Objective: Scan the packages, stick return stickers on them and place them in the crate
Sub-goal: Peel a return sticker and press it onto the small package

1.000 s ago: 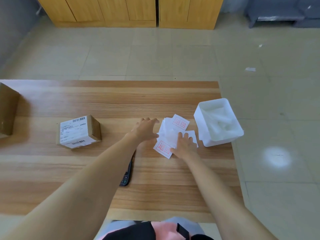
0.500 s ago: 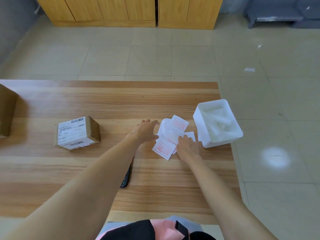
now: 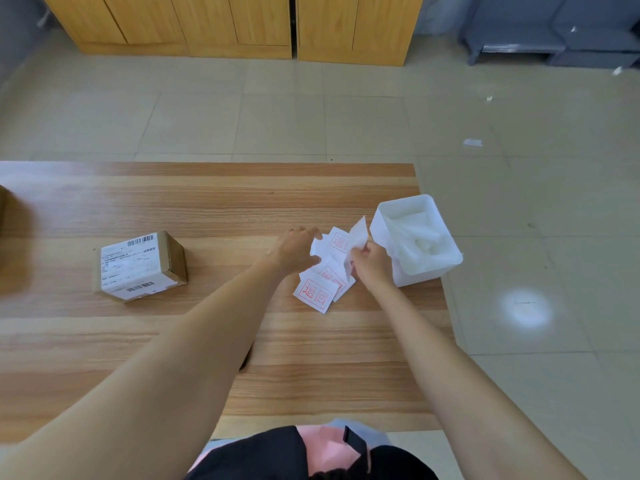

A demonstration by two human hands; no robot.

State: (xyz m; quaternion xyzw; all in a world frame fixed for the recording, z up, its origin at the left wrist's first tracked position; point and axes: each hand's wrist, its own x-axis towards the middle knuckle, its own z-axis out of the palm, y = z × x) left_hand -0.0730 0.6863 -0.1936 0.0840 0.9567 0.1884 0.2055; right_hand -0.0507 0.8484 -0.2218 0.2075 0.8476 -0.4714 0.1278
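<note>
A small cardboard package (image 3: 140,266) with a white shipping label lies on the left part of the wooden table (image 3: 207,209). A loose pile of white return stickers (image 3: 317,292) with red print lies right of centre. My left hand (image 3: 298,249) rests on the pile's left side with fingers spread. My right hand (image 3: 369,263) pinches one sticker (image 3: 356,239) and holds it raised on edge above the pile. A dark scanner (image 3: 245,360) lies mostly hidden under my left forearm.
A white plastic bin (image 3: 408,271) with white scraps inside stands at the table's right edge, close to my right hand. A brown cardboard box (image 3: 8,237) shows at the far left edge. Beyond the table lies tiled floor with wooden cabinets (image 3: 235,26).
My right hand went from pressing flat on the sticker pile to pinching one sticker and lifting it up. My left hand stayed on the pile.
</note>
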